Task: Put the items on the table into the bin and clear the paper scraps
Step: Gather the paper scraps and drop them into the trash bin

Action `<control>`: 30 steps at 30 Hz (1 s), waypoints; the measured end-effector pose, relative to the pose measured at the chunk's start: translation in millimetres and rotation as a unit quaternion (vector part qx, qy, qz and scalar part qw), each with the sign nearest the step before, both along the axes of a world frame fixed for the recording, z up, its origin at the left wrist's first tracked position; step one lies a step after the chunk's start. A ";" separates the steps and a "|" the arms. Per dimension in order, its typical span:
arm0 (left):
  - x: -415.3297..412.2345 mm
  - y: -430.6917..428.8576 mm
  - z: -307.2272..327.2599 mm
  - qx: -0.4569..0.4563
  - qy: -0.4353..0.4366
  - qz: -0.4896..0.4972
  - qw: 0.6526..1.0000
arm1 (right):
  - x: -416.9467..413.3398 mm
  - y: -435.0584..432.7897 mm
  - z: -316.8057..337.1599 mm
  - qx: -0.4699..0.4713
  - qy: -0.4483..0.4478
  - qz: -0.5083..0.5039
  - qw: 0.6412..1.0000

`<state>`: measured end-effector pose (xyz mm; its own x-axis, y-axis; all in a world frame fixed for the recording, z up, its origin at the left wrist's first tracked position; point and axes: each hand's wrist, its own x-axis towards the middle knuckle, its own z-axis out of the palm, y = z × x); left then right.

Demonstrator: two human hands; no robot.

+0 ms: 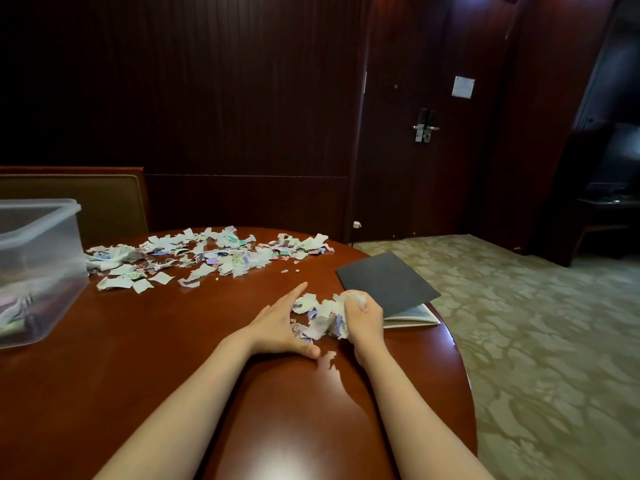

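Paper scraps (pixel 320 318) at 12 o'clock weigh nothing and scatter easily, so I'd scoop them bunched, not pinched. Left hand (pixel 280 327) lies flat against them, right hand (pixel 363 317) is curled round a bunch. Bigger heap (pixel 207 254) at 11, bin (pixel 41 251) at 9.

Bin (pixel 41 237) sits on the table (pixel 138 358) at its left edge, with a chair (pixel 104 202) behind it. Scraps (pixel 207 258) are strewn across the far side, right of the bin. Nearer, a pile (pixel 322 317) lies between the left hand (pixel 280 323) and right hand (pixel 363 317). Booklet (pixel 388 285) is just right of that, at the table's right edge. Door (pixel 426 150) is way behind.
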<state>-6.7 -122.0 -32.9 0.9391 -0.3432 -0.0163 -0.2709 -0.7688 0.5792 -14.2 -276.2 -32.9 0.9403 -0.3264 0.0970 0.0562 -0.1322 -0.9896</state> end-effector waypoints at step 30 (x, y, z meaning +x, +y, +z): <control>-30.0 -59.3 2.1 -0.401 -0.051 0.212 0.890 | -17.7 29.9 5.4 -0.001 0.040 -0.042 0.998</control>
<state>-36.8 -181.3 -30.8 0.9695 0.1794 0.1672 -0.1378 -0.1655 0.9765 -32.0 -246.3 -27.6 0.9145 -0.4038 0.0237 -0.0338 -0.1347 -0.9903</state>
